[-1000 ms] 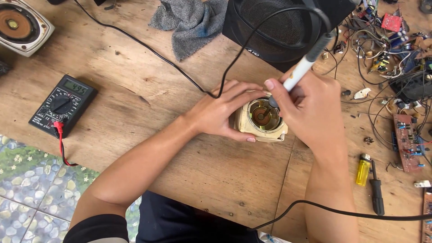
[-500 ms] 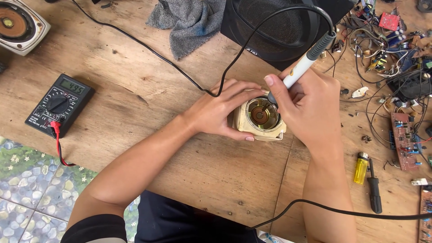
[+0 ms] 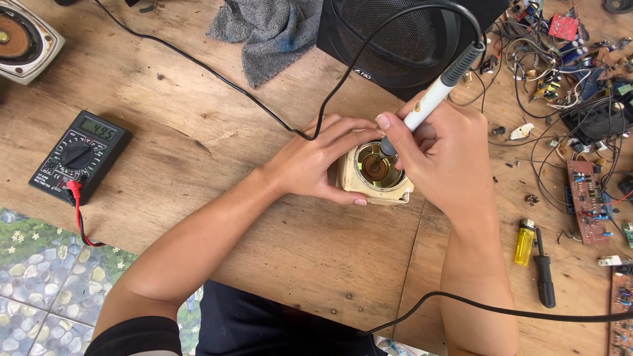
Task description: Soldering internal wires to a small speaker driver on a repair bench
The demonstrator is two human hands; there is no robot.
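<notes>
A small cream-coloured speaker unit (image 3: pixel 376 178) with a round brass-toned centre lies on the wooden table (image 3: pixel 198 165). My left hand (image 3: pixel 316 161) wraps around its left side and holds it steady. My right hand (image 3: pixel 448 155) grips a white and grey soldering iron (image 3: pixel 435 92) like a pen, with its tip down inside the round opening of the speaker unit. The iron's black cable (image 3: pixel 264 109) loops away across the table.
A black multimeter (image 3: pixel 80 156) with a red lead lies at the left. A grey cloth (image 3: pixel 270 29) and a large black speaker (image 3: pixel 402 36) sit at the back. Circuit boards (image 3: pixel 589 201), loose wires, a yellow lighter (image 3: pixel 524 242) and a screwdriver (image 3: pixel 544 273) lie at the right.
The soldering iron tip has stayed in the speaker unit's opening; my right hand shifted slightly. My left hand keeps its hold.
</notes>
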